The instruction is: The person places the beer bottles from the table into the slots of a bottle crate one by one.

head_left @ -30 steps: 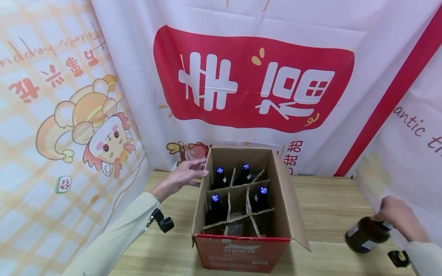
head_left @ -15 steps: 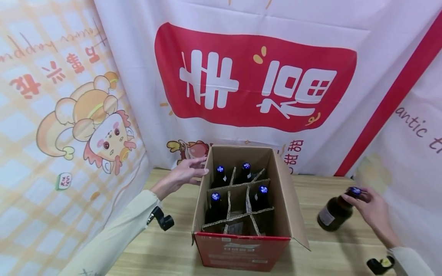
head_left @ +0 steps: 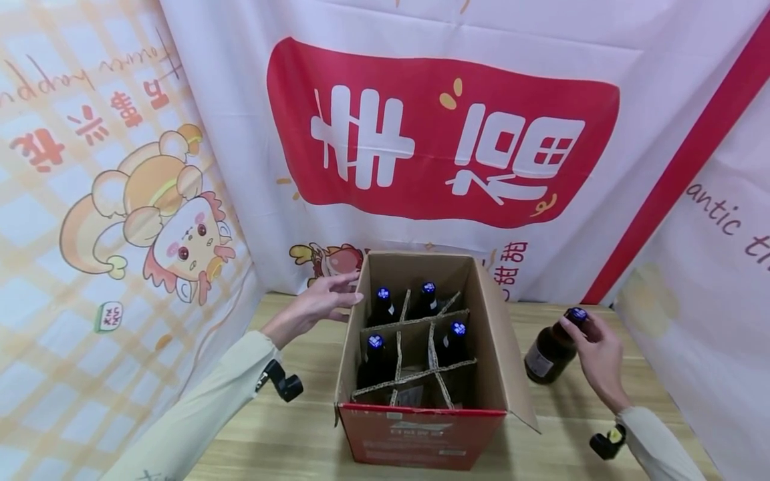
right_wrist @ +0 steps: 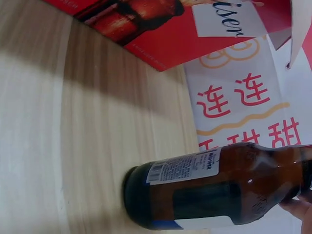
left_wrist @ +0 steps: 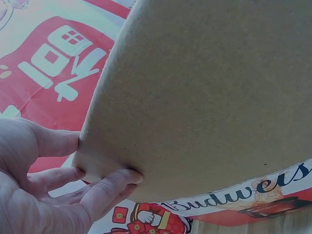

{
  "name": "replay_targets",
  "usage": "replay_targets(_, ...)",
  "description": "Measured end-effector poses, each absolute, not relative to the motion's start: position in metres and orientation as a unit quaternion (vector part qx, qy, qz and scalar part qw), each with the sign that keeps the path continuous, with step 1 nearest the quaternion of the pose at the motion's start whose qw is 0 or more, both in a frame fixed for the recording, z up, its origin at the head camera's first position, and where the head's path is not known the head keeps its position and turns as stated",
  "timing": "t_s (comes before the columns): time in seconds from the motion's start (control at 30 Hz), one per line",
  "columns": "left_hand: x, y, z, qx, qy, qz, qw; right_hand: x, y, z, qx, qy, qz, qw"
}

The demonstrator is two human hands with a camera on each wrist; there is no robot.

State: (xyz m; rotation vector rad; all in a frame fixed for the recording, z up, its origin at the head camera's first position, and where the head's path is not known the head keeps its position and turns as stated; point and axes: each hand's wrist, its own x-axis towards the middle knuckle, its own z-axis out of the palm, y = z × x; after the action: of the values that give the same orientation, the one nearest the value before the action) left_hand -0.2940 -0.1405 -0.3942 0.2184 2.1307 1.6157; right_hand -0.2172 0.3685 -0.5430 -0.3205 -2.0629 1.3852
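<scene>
My left hand [head_left: 315,307] rests against the left wall of a cardboard beer box [head_left: 421,437], its fingers fairly straight. In the left wrist view the fingertips press on the brown cardboard flap [left_wrist: 195,107] near its corner. To the right of the box, my right hand [head_left: 601,354] grips a brown beer bottle [head_left: 546,357] by the neck, just under its blue cap. The bottle leans, base toward the box, close over the table. Inside the box, cardboard dividers [head_left: 415,325] separate several blue-capped bottles [head_left: 374,357]; the front cells show no caps.
The box's right flap [head_left: 508,354] hangs outward between the box and the held bottle. Printed cloth walls [head_left: 445,234] close off the back and both sides of the wooden table [head_left: 289,434]. Each wrist carries a small black camera mount [head_left: 283,384].
My right hand has carried the bottle leftward, from the table's right edge to near the box, bringing its cap into view. The left hand and the box have stayed put.
</scene>
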Motion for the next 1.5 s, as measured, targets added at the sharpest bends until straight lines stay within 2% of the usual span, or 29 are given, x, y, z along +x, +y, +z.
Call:
replay_targets(0.43,-0.293,-0.144,-0.391,0.086,0.772,0.586,0.228,-0.229,0.369,-0.518,-0.086,-0.805,0.515,0.283)
replay_targets(0.67,-0.294,-0.145,-0.393,0.088,0.772,0.587,0.226,-0.225,0.358,-0.483,-0.056,-0.825,0.504,0.249)
replay_targets(0.97,-0.296,-0.140,-0.392,0.083,0.779,0.580,0.224,-0.219,0.338,-0.434,-0.067,-0.851,0.462,0.240)
replay_targets(1.23,-0.294,-0.138,-0.397,0.083,0.778,0.582,0.222,-0.210,0.324,-0.391,-0.027,-0.841,0.484,0.240)
replay_targets(1.5,-0.293,-0.138,-0.394,0.086,0.784,0.574,0.223,-0.195,0.319,-0.351,-0.035,-0.838,0.488,0.243)
